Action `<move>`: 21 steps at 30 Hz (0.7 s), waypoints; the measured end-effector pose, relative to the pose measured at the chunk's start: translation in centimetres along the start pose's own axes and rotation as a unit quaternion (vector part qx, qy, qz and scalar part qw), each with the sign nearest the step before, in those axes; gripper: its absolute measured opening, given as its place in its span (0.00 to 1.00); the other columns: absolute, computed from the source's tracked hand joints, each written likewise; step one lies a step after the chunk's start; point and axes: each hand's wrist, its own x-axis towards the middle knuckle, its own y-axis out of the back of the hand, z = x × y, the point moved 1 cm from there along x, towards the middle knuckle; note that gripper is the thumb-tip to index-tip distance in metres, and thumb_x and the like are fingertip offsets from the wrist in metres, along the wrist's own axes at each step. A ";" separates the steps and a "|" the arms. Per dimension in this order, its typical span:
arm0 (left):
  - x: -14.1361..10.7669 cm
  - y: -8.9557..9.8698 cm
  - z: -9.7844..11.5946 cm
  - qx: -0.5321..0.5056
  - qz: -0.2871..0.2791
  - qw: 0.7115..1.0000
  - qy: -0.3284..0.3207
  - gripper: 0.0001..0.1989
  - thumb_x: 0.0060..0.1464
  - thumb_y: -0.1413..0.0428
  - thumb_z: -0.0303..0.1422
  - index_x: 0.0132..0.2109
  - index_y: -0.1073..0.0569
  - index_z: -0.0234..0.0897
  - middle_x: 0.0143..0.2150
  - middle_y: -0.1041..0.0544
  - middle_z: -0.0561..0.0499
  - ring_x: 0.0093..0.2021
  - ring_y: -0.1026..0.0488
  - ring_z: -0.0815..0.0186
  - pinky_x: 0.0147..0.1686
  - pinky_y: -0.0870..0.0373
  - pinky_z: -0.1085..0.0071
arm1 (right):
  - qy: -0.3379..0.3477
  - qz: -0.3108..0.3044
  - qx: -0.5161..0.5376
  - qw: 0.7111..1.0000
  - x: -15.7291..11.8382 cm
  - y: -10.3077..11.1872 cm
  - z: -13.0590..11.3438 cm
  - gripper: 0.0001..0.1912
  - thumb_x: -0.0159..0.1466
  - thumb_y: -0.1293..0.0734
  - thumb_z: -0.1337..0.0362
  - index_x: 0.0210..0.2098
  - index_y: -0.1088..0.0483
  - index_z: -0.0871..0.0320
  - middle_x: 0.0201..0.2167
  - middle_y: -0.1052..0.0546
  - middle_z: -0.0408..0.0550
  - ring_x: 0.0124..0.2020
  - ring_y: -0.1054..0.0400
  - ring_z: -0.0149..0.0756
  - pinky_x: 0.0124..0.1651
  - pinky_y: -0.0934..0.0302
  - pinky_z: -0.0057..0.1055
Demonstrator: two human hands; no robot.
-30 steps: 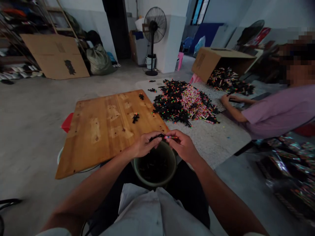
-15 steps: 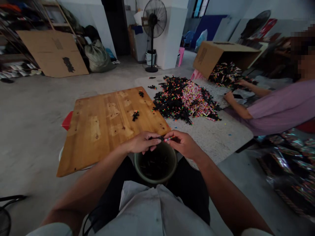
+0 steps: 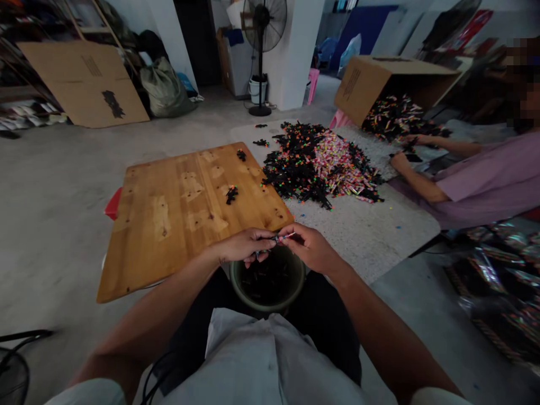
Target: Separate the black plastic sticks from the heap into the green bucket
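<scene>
My left hand (image 3: pixel 247 244) is closed around a small black plastic piece (image 3: pixel 274 239), mostly hidden by the fingers, that looks like one of the black toy guns. My right hand (image 3: pixel 314 246) pinches a thin pink-and-white tube (image 3: pixel 287 237) with coloured marks, its end meeting the black piece. Both hands are held above the rim of a round bucket (image 3: pixel 270 309) between my knees, with dark pieces inside. Two black toy guns with orange and green tips lie on the wooden board, a nearer one (image 3: pixel 232 194) and a farther one (image 3: pixel 241 155).
The wooden board (image 3: pixel 143 225) meets a speckled table (image 3: pixel 363 236) bearing a heap of black toy guns (image 3: pixel 291 174) and pink tubes (image 3: pixel 333 154). A cardboard box (image 3: pixel 358 84) lies tipped there, spilling more. At right, a co-worker's hand (image 3: pixel 400 163) handles pieces. Shiny packs (image 3: pixel 485 275) sit below.
The tube and black piece have turned slightly between my fingers, while both hands stay together over the bucket. The view has tipped down a little. The co-worker's hands have shifted slightly.
</scene>
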 end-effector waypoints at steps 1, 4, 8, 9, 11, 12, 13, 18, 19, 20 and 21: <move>0.2 0.1 -0.2 0.007 0.005 1.000 -0.001 0.22 0.64 0.44 0.53 0.49 0.27 0.37 0.26 0.30 0.58 0.16 0.40 0.76 0.17 0.40 0.79 | 0.004 0.014 -0.002 1.000 0.0 -0.2 0.4 0.11 0.67 0.31 0.57 0.45 0.24 0.56 0.36 0.20 0.46 0.34 0.28 0.34 0.37 0.36 0.30; 1.0 0.3 -1.3 0.032 0.004 0.999 0.016 0.23 0.63 0.44 0.53 0.50 0.26 0.38 0.27 0.26 0.55 0.18 0.33 0.72 0.20 0.37 0.77 | -0.027 0.004 0.022 0.999 -0.1 -0.9 2.4 0.12 0.67 0.31 0.57 0.46 0.24 0.56 0.33 0.21 0.44 0.31 0.29 0.33 0.36 0.36 0.30; 2.3 0.4 -3.3 0.154 -0.052 0.986 0.031 0.18 0.60 0.41 0.50 0.42 0.21 0.39 0.30 0.20 0.51 0.26 0.25 0.67 0.25 0.34 0.76 | -0.054 -0.136 0.002 0.989 -0.7 -1.3 5.3 0.11 0.67 0.31 0.58 0.46 0.22 0.55 0.35 0.19 0.44 0.33 0.27 0.33 0.38 0.35 0.29; 2.5 0.7 -3.7 0.195 -0.059 0.979 0.023 0.17 0.59 0.40 0.49 0.41 0.19 0.40 0.30 0.19 0.51 0.27 0.25 0.66 0.26 0.34 0.76 | -0.045 -0.178 -0.012 0.983 -0.6 -1.0 6.0 0.12 0.67 0.30 0.58 0.47 0.22 0.54 0.36 0.18 0.44 0.34 0.26 0.34 0.39 0.35 0.29; 3.0 2.2 -4.1 0.233 -0.041 0.972 0.008 0.16 0.55 0.36 0.46 0.45 0.17 0.43 0.32 0.18 0.51 0.30 0.23 0.64 0.28 0.34 0.75 | -0.034 -0.201 -0.048 0.978 0.1 0.7 7.3 0.11 0.65 0.29 0.58 0.45 0.20 0.54 0.36 0.17 0.44 0.35 0.25 0.34 0.38 0.35 0.29; 3.3 3.4 -4.2 0.230 -0.014 0.973 -0.005 0.18 0.54 0.35 0.46 0.48 0.17 0.43 0.34 0.17 0.50 0.32 0.21 0.62 0.30 0.32 0.73 | -0.039 -0.169 -0.069 0.983 0.8 2.2 8.0 0.10 0.65 0.30 0.59 0.44 0.20 0.55 0.34 0.17 0.44 0.33 0.25 0.34 0.37 0.35 0.28; 3.7 5.0 -4.2 0.221 0.033 0.974 -0.023 0.19 0.54 0.35 0.45 0.50 0.17 0.44 0.36 0.16 0.49 0.34 0.20 0.60 0.33 0.30 0.72 | -0.055 -0.106 -0.096 0.988 1.8 4.2 8.8 0.10 0.66 0.32 0.60 0.42 0.20 0.56 0.32 0.18 0.43 0.32 0.26 0.34 0.36 0.36 0.28; 6.6 14.9 -4.5 0.286 0.413 0.864 -0.021 0.10 0.57 0.39 0.38 0.43 0.20 0.40 0.43 0.18 0.43 0.45 0.23 0.53 0.48 0.30 0.63 | -0.214 0.238 -0.309 0.896 7.8 15.9 12.9 0.10 0.65 0.35 0.67 0.36 0.20 0.59 0.32 0.18 0.50 0.35 0.25 0.39 0.39 0.37 0.30; 7.2 16.6 -4.7 0.312 0.462 0.830 0.001 0.08 0.58 0.41 0.37 0.41 0.22 0.38 0.43 0.19 0.42 0.47 0.24 0.52 0.49 0.31 0.62 | -0.221 0.257 -0.319 0.885 9.1 17.6 13.7 0.11 0.65 0.36 0.68 0.35 0.20 0.61 0.34 0.18 0.54 0.38 0.25 0.41 0.40 0.37 0.32; 7.7 18.0 -5.0 0.316 0.494 0.810 0.023 0.08 0.58 0.41 0.37 0.39 0.24 0.37 0.44 0.20 0.39 0.50 0.25 0.50 0.50 0.32 0.61 | -0.226 0.269 -0.326 0.878 10.4 18.9 14.5 0.11 0.64 0.36 0.70 0.34 0.20 0.63 0.34 0.18 0.58 0.39 0.25 0.43 0.41 0.38 0.33; 8.2 19.1 -5.4 0.300 0.508 0.807 0.038 0.08 0.58 0.41 0.37 0.39 0.25 0.37 0.45 0.22 0.37 0.52 0.27 0.49 0.51 0.33 0.60 | -0.225 0.277 -0.331 0.874 11.5 19.9 15.2 0.11 0.64 0.36 0.70 0.33 0.21 0.63 0.34 0.18 0.60 0.39 0.25 0.44 0.41 0.39 0.34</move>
